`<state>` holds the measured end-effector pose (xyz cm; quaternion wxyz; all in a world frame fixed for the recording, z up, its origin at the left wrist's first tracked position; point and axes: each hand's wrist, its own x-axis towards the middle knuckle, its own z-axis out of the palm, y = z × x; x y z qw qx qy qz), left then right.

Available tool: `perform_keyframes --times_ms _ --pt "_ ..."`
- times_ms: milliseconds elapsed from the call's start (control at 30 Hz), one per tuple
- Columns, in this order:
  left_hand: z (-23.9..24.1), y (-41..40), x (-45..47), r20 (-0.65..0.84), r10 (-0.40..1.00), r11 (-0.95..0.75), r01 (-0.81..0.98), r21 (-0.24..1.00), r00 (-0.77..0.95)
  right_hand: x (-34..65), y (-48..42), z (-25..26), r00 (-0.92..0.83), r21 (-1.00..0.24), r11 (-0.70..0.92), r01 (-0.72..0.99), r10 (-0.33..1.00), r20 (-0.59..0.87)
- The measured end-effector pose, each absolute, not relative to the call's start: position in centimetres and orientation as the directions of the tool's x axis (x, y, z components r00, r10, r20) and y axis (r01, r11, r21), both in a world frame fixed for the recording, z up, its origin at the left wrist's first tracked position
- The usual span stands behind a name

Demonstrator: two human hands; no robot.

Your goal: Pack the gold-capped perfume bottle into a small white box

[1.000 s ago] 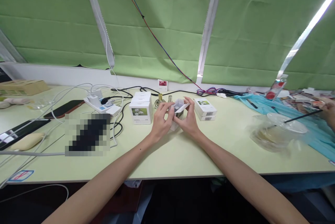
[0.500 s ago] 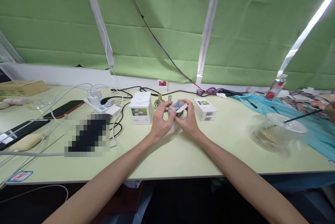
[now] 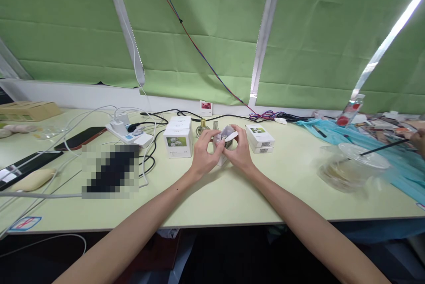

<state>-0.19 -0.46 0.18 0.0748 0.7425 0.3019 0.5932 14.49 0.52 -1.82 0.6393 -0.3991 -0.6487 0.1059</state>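
A small white box [image 3: 221, 160] with raised flaps at its open top is held between both my hands, at the middle of the table. My left hand [image 3: 206, 149] is closed on its left side, thumb across the near face. From the right, my right hand [image 3: 241, 150] grips it, with fingers by the flap. Fingers cover most of the box, and its contents are not clear. Left of my hands stands a row of white boxes with a flower picture [image 3: 178, 142]. To the right lie two stacked flat white boxes [image 3: 260, 138]. Just behind are a gold-coloured metal piece [image 3: 203, 124] and a small metal cylinder [image 3: 215, 124].
A power strip [image 3: 128, 134] with tangled cables and dark phones [image 3: 81, 138] lies to the left. At right stand a lidded clear tub [image 3: 345, 171] and a bottle [image 3: 350, 111] by blue plastic [image 3: 338, 136]. Another person's hand [image 3: 419, 139] shows at the right edge.
My fingers have shifted slightly at the top of the small box, and its opening and flap sit a little differently. Both hands keep their hold. The surrounding things look unchanged.
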Motion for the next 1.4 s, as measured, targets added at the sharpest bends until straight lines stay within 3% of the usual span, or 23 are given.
perform_keyframes --times_ms 900,1400 --pt "0.8 -0.11 -0.51 0.781 0.584 -0.786 0.397 0.474 0.224 14.51 0.29 -1.8 0.099 -0.62 0.68 0.392 0.638 0.763" --pt "0.88 -0.18 -0.46 0.716 0.666 -0.728 0.393 0.561 0.21 14.53 0.17 -1.73 0.092 -0.625 0.679 0.384 0.645 0.758"
